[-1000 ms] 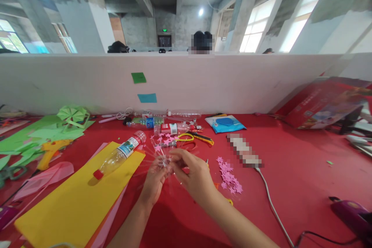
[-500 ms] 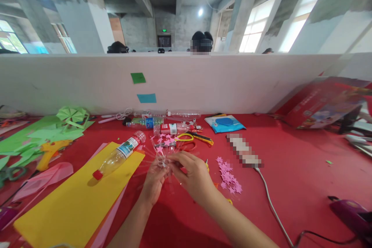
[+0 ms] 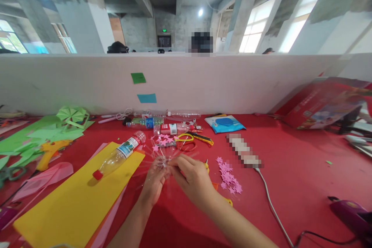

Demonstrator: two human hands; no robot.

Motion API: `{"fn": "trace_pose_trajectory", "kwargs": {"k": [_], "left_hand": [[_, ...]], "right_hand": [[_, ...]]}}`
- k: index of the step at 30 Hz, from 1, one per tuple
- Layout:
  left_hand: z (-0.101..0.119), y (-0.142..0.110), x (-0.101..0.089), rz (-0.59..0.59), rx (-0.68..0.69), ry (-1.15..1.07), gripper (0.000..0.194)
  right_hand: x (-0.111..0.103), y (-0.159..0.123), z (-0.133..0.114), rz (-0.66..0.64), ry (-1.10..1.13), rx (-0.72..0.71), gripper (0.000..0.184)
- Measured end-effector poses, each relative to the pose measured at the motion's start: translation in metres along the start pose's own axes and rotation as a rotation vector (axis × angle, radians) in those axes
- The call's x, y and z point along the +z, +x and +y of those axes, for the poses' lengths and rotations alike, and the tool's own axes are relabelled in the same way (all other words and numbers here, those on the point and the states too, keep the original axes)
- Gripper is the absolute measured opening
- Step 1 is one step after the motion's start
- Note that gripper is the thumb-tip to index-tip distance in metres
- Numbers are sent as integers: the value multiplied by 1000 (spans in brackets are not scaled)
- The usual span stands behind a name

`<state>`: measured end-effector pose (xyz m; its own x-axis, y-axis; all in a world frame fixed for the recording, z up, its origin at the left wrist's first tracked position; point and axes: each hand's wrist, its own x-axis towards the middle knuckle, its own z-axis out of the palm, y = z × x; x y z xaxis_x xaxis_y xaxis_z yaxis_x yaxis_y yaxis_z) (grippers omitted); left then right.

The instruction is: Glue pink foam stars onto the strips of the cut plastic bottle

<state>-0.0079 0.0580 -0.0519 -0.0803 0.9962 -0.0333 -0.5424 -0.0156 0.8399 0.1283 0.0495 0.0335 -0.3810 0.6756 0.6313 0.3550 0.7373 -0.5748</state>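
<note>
Both my hands meet over the red table (image 3: 290, 170), pinching a clear cut-plastic piece with spread strips (image 3: 163, 159) that carries small pink stars. My left hand (image 3: 153, 184) grips it from below, fingers closed. My right hand (image 3: 193, 178) pinches it from the right, fingers curled. A heap of pink paper stars (image 3: 229, 176) lies just right of my right hand. A clear bottle with a red cap (image 3: 119, 155) rests on a yellow sheet (image 3: 78, 201) to the left.
Yellow-handled scissors (image 3: 193, 138) and more bottles (image 3: 171, 128) lie behind my hands. Green paper shapes (image 3: 43, 135) and a yellow glue gun (image 3: 50, 151) are at far left. A cable (image 3: 270, 201) runs right; a purple tool (image 3: 351, 213) sits at the right edge. A white partition (image 3: 186, 81) backs the table.
The plastic piece has turned slightly between my fingers and my right hand has dropped a little lower. Everything else on the table stays put.
</note>
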Motion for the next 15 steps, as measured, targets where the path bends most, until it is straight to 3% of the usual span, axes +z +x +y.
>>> {"fn": "trace_pose_trajectory", "kwargs": {"k": [8,15], "left_hand": [[2,-1,2,7,-5,-15,31],[2,-1,0,10,-9,-30,28]], "right_hand": [[-2,1,-1,-13,38,-36,17],[2,3,4,-24,285,202,29]]}}
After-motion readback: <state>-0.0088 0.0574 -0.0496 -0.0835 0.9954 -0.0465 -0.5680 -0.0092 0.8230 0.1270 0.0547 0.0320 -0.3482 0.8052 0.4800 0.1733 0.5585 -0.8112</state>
